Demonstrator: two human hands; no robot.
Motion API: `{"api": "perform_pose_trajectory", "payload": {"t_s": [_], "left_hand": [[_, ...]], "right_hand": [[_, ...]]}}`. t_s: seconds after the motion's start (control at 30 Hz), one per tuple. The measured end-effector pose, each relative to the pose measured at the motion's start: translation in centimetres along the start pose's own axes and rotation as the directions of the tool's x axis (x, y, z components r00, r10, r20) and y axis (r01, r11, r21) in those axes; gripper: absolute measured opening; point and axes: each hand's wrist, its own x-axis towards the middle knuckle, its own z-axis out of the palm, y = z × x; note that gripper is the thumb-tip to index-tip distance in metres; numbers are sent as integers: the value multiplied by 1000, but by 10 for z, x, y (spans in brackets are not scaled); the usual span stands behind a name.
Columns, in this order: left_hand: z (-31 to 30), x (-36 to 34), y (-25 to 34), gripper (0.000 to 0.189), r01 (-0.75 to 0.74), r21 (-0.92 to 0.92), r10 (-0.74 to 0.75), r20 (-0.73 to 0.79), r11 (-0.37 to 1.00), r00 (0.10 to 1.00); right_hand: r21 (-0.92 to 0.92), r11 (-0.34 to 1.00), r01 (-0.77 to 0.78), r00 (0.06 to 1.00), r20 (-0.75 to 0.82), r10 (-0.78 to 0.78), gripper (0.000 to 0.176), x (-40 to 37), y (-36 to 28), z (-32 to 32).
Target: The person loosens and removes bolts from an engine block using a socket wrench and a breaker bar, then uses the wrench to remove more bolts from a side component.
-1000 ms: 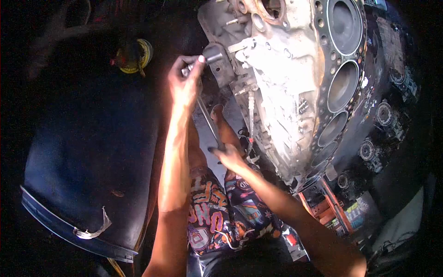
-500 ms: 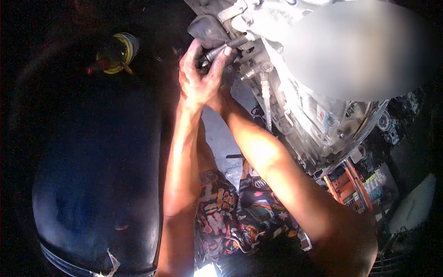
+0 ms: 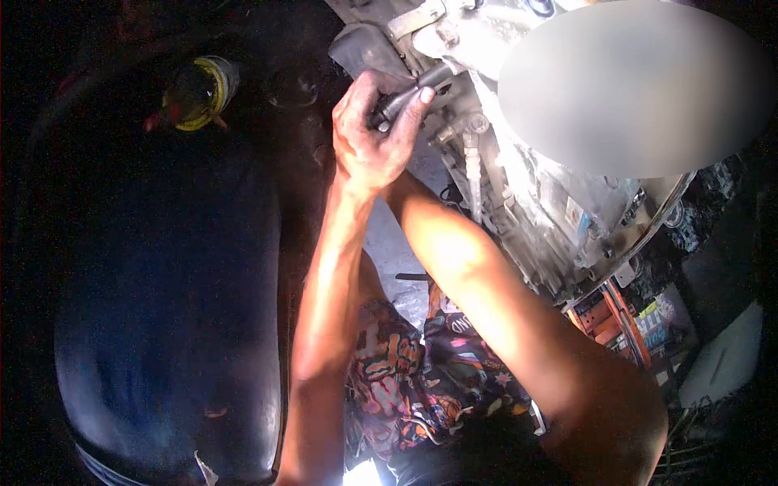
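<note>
My left hand (image 3: 377, 134) is closed round a dark cylindrical piece (image 3: 401, 101), its thumb lying along the side. The upper end of that piece meets a pale metal part of the grimy machinery (image 3: 559, 223). My right forearm (image 3: 454, 243) reaches up behind the left wrist, and the left hand and wrist hide the right hand and its fingers. Just above the left hand is a dark grey, rounded flap (image 3: 369, 53). To the right of the hands a fitting with a pale hose (image 3: 474, 166) hangs down.
A large, smooth dark seat-like shape (image 3: 170, 316) fills the left side. Beyond it stands a yellow-rimmed container (image 3: 203, 93). Lower right, an orange frame (image 3: 620, 324) stands near a pale panel (image 3: 725, 356). A blurred oval covers the upper right.
My left hand has shifted slightly right and down in the view, still gripping the dark cylindrical piece. The camera view has moved a little too.
</note>
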Motion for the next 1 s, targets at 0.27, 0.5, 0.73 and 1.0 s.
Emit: {"api": "perform_pose_trajectory", "payload": {"t_s": [0.27,0.5,0.73,1.0], "left_hand": [[1,5,-2,22,183,-70,-186,-41,981,982],[3,5,6,23,310,-70,-316,-113,948,942],[10,0,6,34,374,-75,-381,-207,925,901],[27,-4,1,36,343,-465,-512,-309,816,802]], "right_hand": [[-3,1000,-8,999,-36,8,35,1,2,4],[-15,1000,-18,995,-94,17,31,2,7,9],[-18,999,-27,989,-147,24,28,-4,22,11],[-116,990,78,977,-190,-100,26,45,88,19]]}}
